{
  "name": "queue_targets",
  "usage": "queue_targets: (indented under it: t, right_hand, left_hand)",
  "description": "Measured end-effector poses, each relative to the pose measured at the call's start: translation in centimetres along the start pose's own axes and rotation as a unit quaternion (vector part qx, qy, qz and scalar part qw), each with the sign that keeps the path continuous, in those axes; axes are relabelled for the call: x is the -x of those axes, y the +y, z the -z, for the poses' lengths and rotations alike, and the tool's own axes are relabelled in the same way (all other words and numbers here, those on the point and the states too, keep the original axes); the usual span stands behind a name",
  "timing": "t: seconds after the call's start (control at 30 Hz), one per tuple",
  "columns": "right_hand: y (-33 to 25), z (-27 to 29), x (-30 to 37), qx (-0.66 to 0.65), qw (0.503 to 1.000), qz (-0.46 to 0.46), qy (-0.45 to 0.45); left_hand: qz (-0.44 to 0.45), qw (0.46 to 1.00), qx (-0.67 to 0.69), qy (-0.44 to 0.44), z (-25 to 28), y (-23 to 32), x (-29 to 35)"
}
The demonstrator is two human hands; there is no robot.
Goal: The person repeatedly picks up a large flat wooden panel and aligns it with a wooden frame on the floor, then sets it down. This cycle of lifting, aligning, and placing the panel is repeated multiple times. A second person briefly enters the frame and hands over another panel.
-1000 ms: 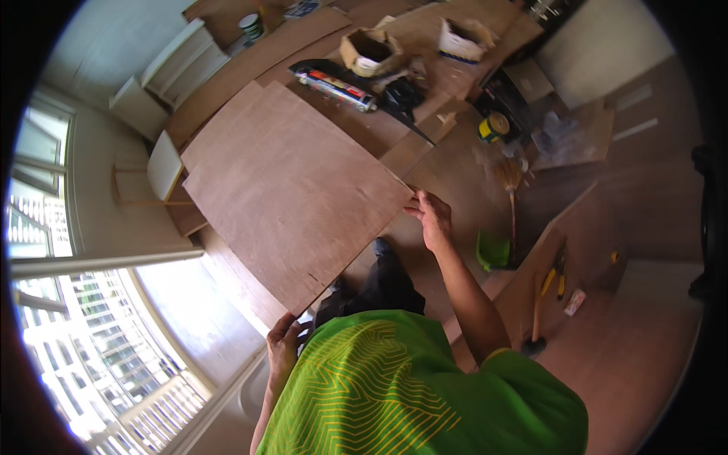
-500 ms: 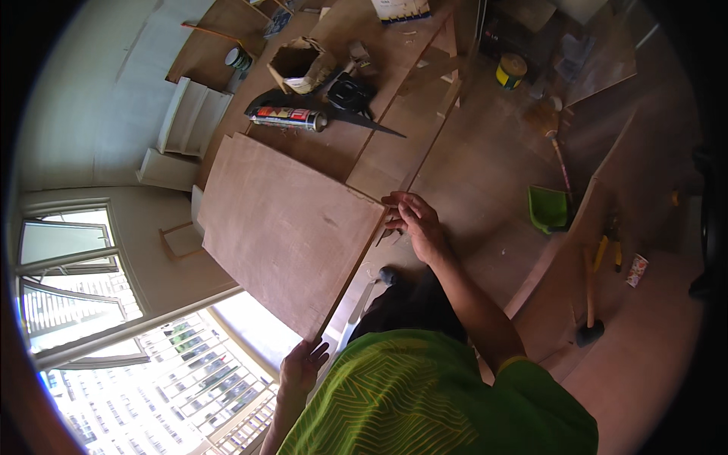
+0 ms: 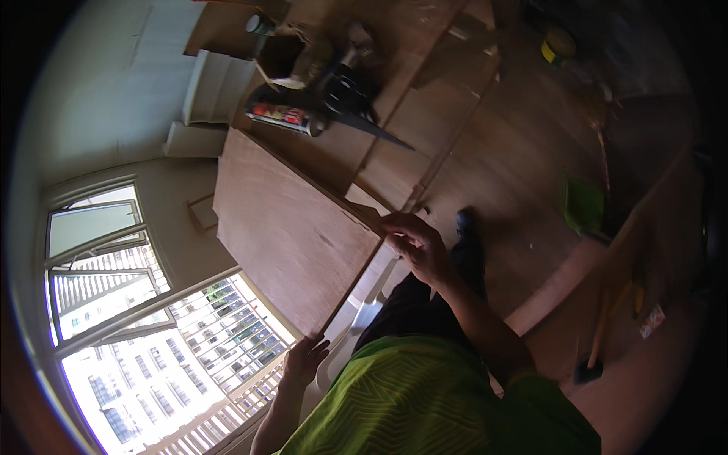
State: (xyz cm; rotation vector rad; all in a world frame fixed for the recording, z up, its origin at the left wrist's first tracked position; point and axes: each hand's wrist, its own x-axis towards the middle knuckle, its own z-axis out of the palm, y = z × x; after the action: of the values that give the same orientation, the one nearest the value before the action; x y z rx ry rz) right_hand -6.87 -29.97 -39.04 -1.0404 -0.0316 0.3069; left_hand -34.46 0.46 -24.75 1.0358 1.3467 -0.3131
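A light brown wooden panel [image 3: 292, 231] is held tilted in front of me. My left hand [image 3: 305, 360] is at its near corner, the thumb side pressed to the edge and the other fingers partly hidden beneath. At the right corner, my right hand [image 3: 418, 246] pinches the panel with thumb and fingers. Beyond the far edge, a sealant cartridge [image 3: 284, 117] lies on a wooden work surface, close to a handsaw blade [image 3: 375, 135]. Next to them are a black object [image 3: 345, 91] of unclear kind and an open, crumpled container [image 3: 292, 61].
To the left are a barred window [image 3: 235, 322] and white shelf-like pieces [image 3: 220, 87]. My dark shoe [image 3: 465, 222] is on the floor. At the right lie a green dustpan [image 3: 584, 205], a yellow-and-black tin [image 3: 558, 47], a long board edge [image 3: 626, 227] and a hammer [image 3: 590, 370].
The view has swung, shifting the room's contents. The panel's right corner has come nearer and lower with my right hand, tilting the panel more. My shoe has moved forward on the floor.
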Motion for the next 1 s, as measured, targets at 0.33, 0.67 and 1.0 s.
queue_targets:
  t: [0.33, 0.67, 1.0]
  right_hand:
    - [-4.6, -4.6, -9.7, 0.238, 0.945, 0.119, -0.19]
    - [-2.7, -12.9, -17.2, 0.528, 0.83, 0.1, -0.151]
    - [-1.3, -12.5, -17.2, 0.49, 0.857, 0.093, -0.13]
  left_hand:
    - [-0.037, 0.991, 0.102, -0.082, 0.5, -1.1, -1.1]
    - [-0.146, 0.988, 0.058, -0.005, -0.1, -3.0, -2.0]
    - [-0.047, 0.992, 0.097, 0.063, -2.4, -0.3, -0.7]
